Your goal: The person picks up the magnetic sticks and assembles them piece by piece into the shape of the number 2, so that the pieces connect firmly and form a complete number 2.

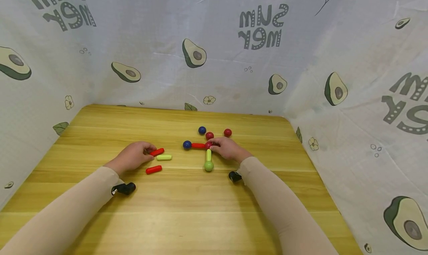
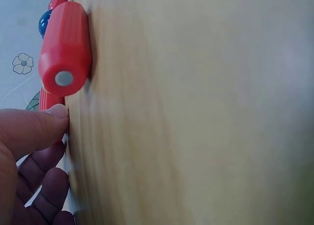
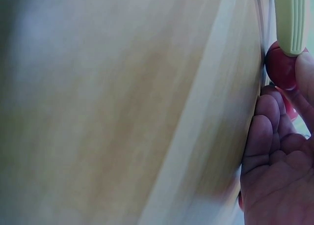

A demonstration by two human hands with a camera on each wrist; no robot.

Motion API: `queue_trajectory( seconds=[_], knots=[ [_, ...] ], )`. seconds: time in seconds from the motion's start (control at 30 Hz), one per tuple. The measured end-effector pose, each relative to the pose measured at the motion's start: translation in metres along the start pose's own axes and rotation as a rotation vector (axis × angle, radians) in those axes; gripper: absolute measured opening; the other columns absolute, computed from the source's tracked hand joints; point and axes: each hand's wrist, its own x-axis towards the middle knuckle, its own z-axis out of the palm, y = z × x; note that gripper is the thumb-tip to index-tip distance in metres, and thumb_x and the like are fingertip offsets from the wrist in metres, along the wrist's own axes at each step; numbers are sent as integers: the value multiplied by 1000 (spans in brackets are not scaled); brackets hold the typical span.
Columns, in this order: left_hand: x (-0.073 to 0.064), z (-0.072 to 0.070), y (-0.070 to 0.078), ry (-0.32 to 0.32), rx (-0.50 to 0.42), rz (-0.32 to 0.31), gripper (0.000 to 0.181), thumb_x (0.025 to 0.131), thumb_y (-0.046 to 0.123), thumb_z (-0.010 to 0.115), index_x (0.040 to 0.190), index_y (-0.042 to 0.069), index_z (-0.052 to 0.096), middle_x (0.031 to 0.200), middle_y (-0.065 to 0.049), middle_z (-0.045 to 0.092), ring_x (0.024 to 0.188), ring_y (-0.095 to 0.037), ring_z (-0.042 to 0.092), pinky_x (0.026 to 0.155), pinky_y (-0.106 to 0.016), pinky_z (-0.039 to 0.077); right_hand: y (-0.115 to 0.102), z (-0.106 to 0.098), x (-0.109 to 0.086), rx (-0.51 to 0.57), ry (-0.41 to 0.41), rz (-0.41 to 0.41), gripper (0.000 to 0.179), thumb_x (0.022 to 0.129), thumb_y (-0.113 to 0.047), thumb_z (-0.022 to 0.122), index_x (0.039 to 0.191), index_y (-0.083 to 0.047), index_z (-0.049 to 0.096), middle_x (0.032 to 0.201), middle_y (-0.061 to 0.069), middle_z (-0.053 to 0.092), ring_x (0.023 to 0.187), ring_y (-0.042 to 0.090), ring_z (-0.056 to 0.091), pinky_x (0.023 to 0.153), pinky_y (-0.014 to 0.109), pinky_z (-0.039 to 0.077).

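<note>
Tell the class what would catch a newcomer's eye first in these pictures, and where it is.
Probably the angled rod-and-ball piece near the middle of the wooden table: the right hand holds its red ball, where a red rod and a yellow-green rod meet. To its left, the left hand pinches another red rod. Behind, avocado prints stand out on the pale cloth.

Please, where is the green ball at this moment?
In the head view, the green ball lies to the near left of the right hand, at the near end of a yellow rod whose far end meets a red ball.
</note>
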Motion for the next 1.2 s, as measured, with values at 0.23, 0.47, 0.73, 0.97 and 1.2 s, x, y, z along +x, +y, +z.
queue_trajectory(
  seconds=[0.23, 0.47, 0.73, 0.97, 1.2],
  knots=[
    [1, 2, -1, 12, -2, -2, 34, 100, 17, 72, 131, 4, 70, 122, -13, 72, 99, -25, 61, 92, -45, 53, 1, 1, 0, 8, 6, -8, 43, 109, -30, 59, 151, -19, 60, 149, 9, 63, 132, 29, 58, 123, 50, 39],
    [-1, 3, -1, 28, 3, 5, 33, 101, 17, 70, 131, 4, 70, 121, -13, 72, 99, -25, 61, 92, -46, 53, 7, -2, -6, 6, 36, -35, 48, 107, -31, 63, 154, -24, 57, 141, 9, 66, 124, 27, 60, 115, 48, 47],
    [-4, 1, -2, 55, 15, -11, 35, 103, 19, 66, 135, 4, 69, 128, -18, 70, 104, -29, 62, 96, -51, 52, 2, -12, -29, -3, 73, -122, 36, 105, -28, 67, 140, -22, 70, 115, 4, 71, 93, 21, 59, 81, 33, 51],
    [-8, -4, -2, 103, 1, -22, 38, 104, 20, 63, 140, 7, 67, 121, -17, 70, 94, -26, 59, 80, -37, 51, -10, -13, -50, 20, -96, -208, 40, 98, -26, 77, 137, -18, 71, 109, -2, 72, 91, 15, 60, 80, 30, 52],
    [-11, -2, 9, 118, -20, 39, 35, 102, 20, 65, 135, 7, 71, 115, -15, 72, 87, -23, 57, 70, -31, 46, -8, -4, -51, 28, -161, -235, 41, 93, -21, 82, 133, -18, 74, 116, -2, 73, 104, 14, 64, 100, 37, 55]
  ],
)
